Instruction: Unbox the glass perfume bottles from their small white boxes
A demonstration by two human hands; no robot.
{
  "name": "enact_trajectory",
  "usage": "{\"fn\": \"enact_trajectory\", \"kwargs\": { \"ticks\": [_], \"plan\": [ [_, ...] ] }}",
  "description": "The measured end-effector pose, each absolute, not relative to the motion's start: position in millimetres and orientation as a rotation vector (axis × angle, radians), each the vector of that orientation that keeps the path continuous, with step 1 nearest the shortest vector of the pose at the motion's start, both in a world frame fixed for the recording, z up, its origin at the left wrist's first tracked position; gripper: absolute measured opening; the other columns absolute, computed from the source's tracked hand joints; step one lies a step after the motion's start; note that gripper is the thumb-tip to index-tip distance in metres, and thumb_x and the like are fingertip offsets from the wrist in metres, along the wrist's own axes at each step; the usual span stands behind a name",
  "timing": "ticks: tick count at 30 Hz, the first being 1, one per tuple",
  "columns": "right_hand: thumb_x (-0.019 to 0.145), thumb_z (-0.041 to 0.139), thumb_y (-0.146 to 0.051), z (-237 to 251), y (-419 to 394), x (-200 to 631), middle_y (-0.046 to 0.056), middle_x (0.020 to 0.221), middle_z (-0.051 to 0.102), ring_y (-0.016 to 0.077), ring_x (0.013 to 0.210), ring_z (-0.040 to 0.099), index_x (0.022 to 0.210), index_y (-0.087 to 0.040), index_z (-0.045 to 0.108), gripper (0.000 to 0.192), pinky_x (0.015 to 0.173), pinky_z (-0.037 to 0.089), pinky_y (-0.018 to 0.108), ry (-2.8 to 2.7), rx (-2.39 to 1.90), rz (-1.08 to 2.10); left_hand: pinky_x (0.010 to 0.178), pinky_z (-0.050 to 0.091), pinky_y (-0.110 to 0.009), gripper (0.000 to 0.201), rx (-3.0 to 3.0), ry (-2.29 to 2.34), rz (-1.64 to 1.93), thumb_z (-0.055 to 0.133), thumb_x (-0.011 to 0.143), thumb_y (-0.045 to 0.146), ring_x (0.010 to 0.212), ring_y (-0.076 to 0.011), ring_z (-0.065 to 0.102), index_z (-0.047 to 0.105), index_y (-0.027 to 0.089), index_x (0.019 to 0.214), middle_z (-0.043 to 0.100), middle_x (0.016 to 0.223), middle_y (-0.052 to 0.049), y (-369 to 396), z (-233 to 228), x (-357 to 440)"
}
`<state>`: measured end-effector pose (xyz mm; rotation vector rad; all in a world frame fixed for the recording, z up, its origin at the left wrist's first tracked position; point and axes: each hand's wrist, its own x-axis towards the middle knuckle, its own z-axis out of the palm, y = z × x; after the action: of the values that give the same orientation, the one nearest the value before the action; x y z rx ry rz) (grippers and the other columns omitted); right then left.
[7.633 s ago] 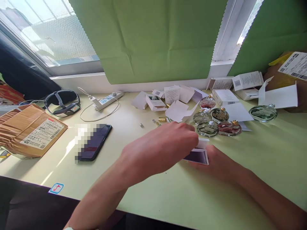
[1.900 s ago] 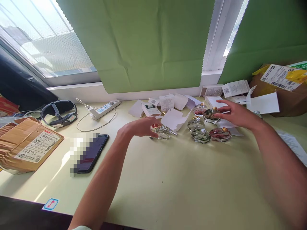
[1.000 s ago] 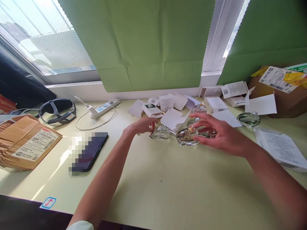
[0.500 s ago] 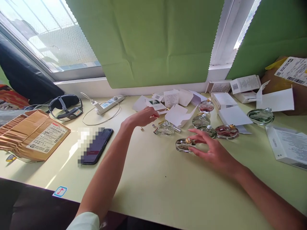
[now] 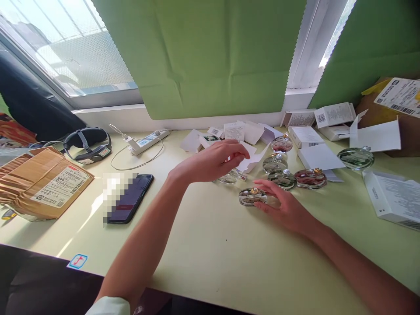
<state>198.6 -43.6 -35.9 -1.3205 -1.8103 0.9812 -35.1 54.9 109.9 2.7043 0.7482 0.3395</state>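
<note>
- Right hand (image 5: 281, 206) lies low on the pale green table (image 5: 229, 262), fingers loosely spread, fingertips touching a round glass bottle with a gold cap (image 5: 252, 196) at its 9 o'clock.
- That bottle lies flat on the table, not lifted, not gripped.
- Left hand (image 5: 213, 161) hovers at the bottle's 11 o'clock, fingers pinched narrow near a white paper flap (image 5: 250, 158); whether it holds anything, cannot tell.
- Just under the left hand's fingers sits a clear silver-capped bottle (image 5: 229, 177).
- At 1 o'clock from the right hand: a reddish bottle (image 5: 310, 178) and a greenish bottle (image 5: 282, 179), side by side.
- Far off at 9 o'clock, a dark phone (image 5: 130, 204).
</note>
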Motion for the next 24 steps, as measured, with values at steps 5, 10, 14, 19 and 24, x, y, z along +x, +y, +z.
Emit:
{"fn": "enact_trajectory", "kwargs": {
  "ticks": [5,10,14,19,24],
  "plan": [
    [0.092,0.064,-0.050,-38.1,-42.0,197.9,0.005,0.143,0.059,0.0291,0.138,0.051,0.139,-0.036,0.049,0.051,0.111,0.044,0.050,-1.765,-1.274,1.074,0.084,0.046,-0.028,0.024,2.671,0.609,0.247,0.044,0.102,0.027,0.097,-0.0156,0.063,0.064,0.020,0.116,0.070,0.111,-0.006,43.6,109.0,-24.4],
    [0.091,0.066,-0.049,-36.2,-40.5,196.8,0.005,0.143,0.060,0.0287,0.137,0.051,0.136,-0.035,0.052,0.050,0.113,0.042,0.049,-1.747,-1.249,1.079,0.082,0.048,-0.029,0.025,2.621,0.526,0.154,0.048,0.102,0.027,0.097,-0.0161,0.066,0.067,0.022,0.117,0.073,0.113,-0.005,41.7,108.5,-20.6],
    [0.091,0.066,-0.049,-34.2,-40.0,196.4,0.006,0.140,0.063,0.0287,0.137,0.051,0.135,-0.033,0.052,0.049,0.110,0.045,0.047,-1.744,-1.248,1.103,0.082,0.047,-0.029,0.024,2.623,0.504,0.108,0.050,0.101,0.025,0.092,-0.0155,0.068,0.070,0.023,0.114,0.075,0.108,-0.004,40.9,104.8,-16.4],
    [0.090,0.066,-0.049,-34.0,-40.5,197.0,0.005,0.140,0.063,0.0281,0.137,0.051,0.135,-0.032,0.052,0.050,0.112,0.043,0.046,-1.740,-1.253,1.104,0.082,0.045,-0.029,0.021,2.650,0.558,0.068,0.052,0.100,0.023,0.091,-0.0150,0.067,0.069,0.024,0.114,0.075,0.107,-0.002,41.9,100.4,-15.2],
    [0.089,0.066,-0.052,-35.4,-40.0,197.1,0.005,0.140,0.062,0.0297,0.138,0.050,0.136,-0.034,0.051,0.053,0.112,0.042,0.050,-1.731,-1.287,1.104,0.083,0.044,-0.027,0.018,2.666,0.478,0.095,0.053,0.099,0.020,0.102,-0.0162,0.064,0.068,0.021,0.110,0.068,0.113,-0.006,41.7,99.6,-14.0]
  ]
}}
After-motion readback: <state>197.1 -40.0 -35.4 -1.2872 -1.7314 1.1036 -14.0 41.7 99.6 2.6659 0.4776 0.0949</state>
